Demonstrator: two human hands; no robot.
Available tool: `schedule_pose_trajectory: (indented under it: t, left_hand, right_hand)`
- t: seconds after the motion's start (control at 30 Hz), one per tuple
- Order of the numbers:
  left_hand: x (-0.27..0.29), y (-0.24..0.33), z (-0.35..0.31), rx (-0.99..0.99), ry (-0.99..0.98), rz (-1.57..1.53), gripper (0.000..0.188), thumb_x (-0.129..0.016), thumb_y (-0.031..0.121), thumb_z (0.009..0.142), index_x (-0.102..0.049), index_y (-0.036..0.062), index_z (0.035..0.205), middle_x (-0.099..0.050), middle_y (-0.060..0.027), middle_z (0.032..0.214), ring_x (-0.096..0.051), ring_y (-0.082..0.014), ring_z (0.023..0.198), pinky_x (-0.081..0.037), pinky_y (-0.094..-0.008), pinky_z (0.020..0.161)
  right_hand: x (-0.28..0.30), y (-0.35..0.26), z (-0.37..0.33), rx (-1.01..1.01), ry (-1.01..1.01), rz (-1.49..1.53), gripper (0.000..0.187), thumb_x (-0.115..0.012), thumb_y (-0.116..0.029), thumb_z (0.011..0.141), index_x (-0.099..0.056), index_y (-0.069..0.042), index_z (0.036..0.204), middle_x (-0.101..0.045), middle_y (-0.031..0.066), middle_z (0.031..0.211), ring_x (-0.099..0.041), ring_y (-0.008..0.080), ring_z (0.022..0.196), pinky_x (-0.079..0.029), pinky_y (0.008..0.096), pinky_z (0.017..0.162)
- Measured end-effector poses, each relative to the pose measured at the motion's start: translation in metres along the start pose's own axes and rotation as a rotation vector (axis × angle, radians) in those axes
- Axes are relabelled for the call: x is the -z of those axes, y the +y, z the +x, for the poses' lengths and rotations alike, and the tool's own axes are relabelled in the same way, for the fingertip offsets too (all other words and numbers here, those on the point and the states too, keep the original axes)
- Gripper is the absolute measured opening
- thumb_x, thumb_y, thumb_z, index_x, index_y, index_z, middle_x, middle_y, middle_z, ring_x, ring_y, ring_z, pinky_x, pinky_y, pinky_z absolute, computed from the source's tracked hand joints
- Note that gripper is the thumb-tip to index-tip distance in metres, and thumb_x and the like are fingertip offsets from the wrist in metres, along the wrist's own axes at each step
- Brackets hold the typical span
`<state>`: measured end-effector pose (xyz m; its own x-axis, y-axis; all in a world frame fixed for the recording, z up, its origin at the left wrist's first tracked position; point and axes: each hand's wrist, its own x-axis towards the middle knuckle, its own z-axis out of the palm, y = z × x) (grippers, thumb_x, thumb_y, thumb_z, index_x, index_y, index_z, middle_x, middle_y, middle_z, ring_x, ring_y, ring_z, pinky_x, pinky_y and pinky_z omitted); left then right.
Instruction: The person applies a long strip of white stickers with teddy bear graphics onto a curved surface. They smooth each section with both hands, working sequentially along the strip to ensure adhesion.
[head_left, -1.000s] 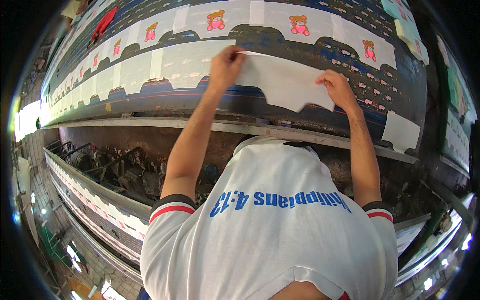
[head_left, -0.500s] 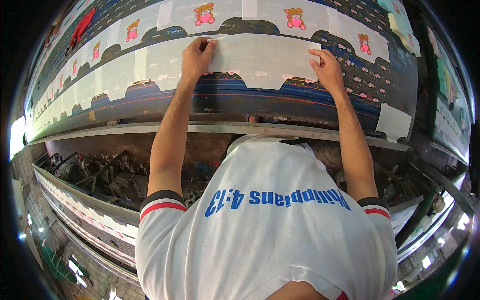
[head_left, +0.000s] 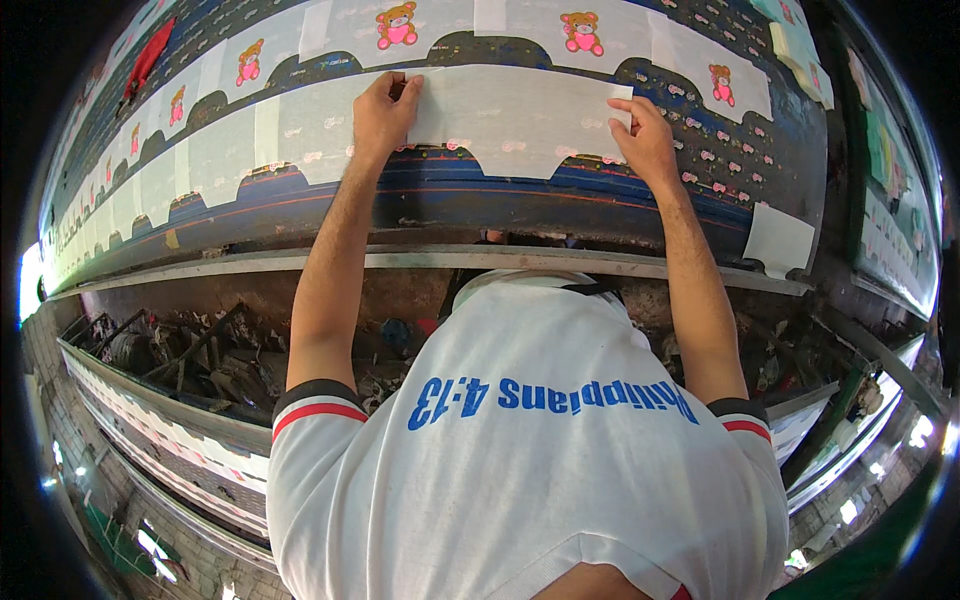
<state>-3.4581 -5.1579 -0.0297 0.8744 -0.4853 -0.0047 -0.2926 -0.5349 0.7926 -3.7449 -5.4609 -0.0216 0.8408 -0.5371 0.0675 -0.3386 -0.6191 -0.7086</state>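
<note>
A thin white cloth panel (head_left: 510, 115), with a notched lower edge, lies along the near side of the dark printing table (head_left: 440, 205). My left hand (head_left: 385, 118) is closed at the panel's upper left corner, thumb and forefinger pinching it where it meets the neighbouring panel. At the right end my right hand (head_left: 645, 138) has its thumb and forefinger on the panel's edge near the upper corner. The row behind holds white panels printed with a brown teddy bear (head_left: 397, 25) and pink heart. The near row's panels (head_left: 330, 130) show no bear.
A loose white piece (head_left: 778, 240) lies at the table's right end. Stacked cut pieces (head_left: 800, 60) sit at the far right, and a red cloth (head_left: 150, 58) at the far left. A metal rail (head_left: 500, 258) runs along the near edge. Another table (head_left: 165, 410) stands behind me.
The panel's upper left corner, lifted slightly before, now lies flatter beside my left hand. Both hands keep their places on the panel; the whole view has shifted a little.
</note>
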Motion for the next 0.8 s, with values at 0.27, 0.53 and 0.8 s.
schedule_pose_trajectory:
  t: [0.27,0.53,0.8]
  left_hand:
    - [-0.019,0.011,-0.018,-0.571,0.127,0.663,0.067,-0.058,0.051,0.11,-0.052,0.0046,0.158,-0.045,-0.0231,0.168,-0.044,-0.0424,0.153,-0.038,-0.0592,0.121]
    - [-0.12,0.052,-0.051,-0.495,-0.046,0.698,0.094,-0.038,0.066,0.112,-0.025,-0.007,0.17,-0.018,-0.029,0.18,-0.01,-0.0449,0.169,-0.006,-0.0667,0.133]
    - [-0.282,0.188,-0.11,-0.707,-0.198,0.625,0.095,-0.039,0.07,0.11,-0.029,-0.002,0.171,-0.021,-0.0244,0.18,-0.012,-0.0435,0.169,-0.006,-0.0648,0.134]
  right_hand:
    - [0.005,0.004,-0.002,-0.004,-0.053,0.082,0.035,-0.075,-0.019,0.102,-0.075,-0.007,0.134,-0.066,0.0121,0.13,-0.07,0.0211,0.095,-0.058,0.0339,0.085]
    - [0.115,0.092,-0.05,-0.001,0.06,0.125,0.03,-0.075,-0.017,0.104,-0.074,-0.006,0.133,-0.065,0.0104,0.134,-0.072,0.0191,0.107,-0.06,0.0333,0.086]
    - [0.257,0.228,-0.113,-0.122,0.036,-0.212,0.024,-0.077,-0.019,0.101,-0.077,-0.011,0.124,-0.073,0.0059,0.122,-0.07,0.0221,0.111,-0.049,0.0427,0.102]
